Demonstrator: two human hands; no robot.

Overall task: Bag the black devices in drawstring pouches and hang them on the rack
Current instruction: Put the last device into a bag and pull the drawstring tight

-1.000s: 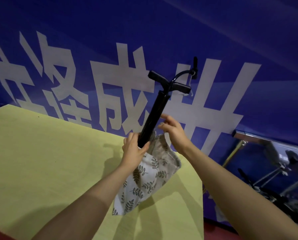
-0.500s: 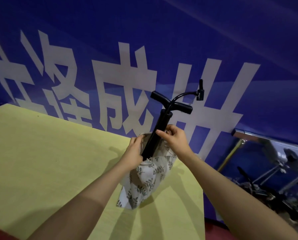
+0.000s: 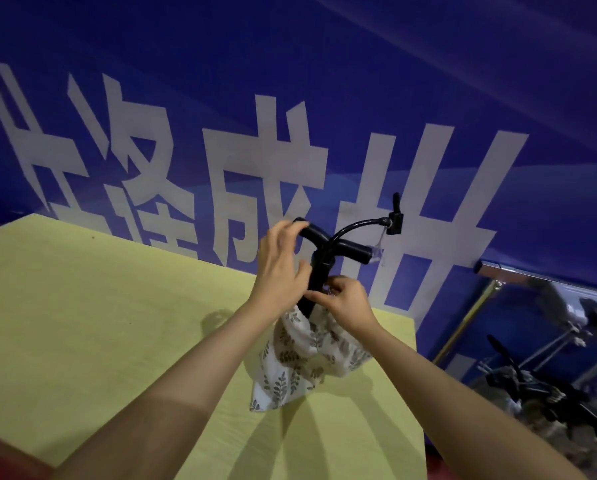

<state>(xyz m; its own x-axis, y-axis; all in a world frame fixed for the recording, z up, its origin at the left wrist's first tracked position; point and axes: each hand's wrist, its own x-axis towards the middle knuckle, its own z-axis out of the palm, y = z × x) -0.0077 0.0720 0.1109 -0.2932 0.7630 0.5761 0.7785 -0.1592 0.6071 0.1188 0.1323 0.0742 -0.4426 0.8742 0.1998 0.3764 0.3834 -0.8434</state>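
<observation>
A black hand pump (image 3: pixel 352 252) with a T-handle and a curved hose stands upright in a white leaf-print drawstring pouch (image 3: pixel 300 362) on the yellow table (image 3: pixel 99 323). Its shaft is mostly inside the pouch; the handle and hose stick out above. My left hand (image 3: pixel 279 268) is raised, its fingers curled over the left end of the handle. My right hand (image 3: pixel 345 299) pinches the gathered mouth of the pouch against the shaft. The pouch's cord is hidden behind my fingers.
A blue banner with large white characters (image 3: pixel 265 174) fills the wall behind the table. Beyond the table's right edge a shiny metal rail (image 3: pixel 504 271) runs along the wall, with several dark devices (image 3: pixel 518 386) lying on the floor below it.
The pump has sunk deeper into the pouch. My left hand left the pouch mouth and rose to the handle. My right hand now gathers the pouch's mouth around the shaft.
</observation>
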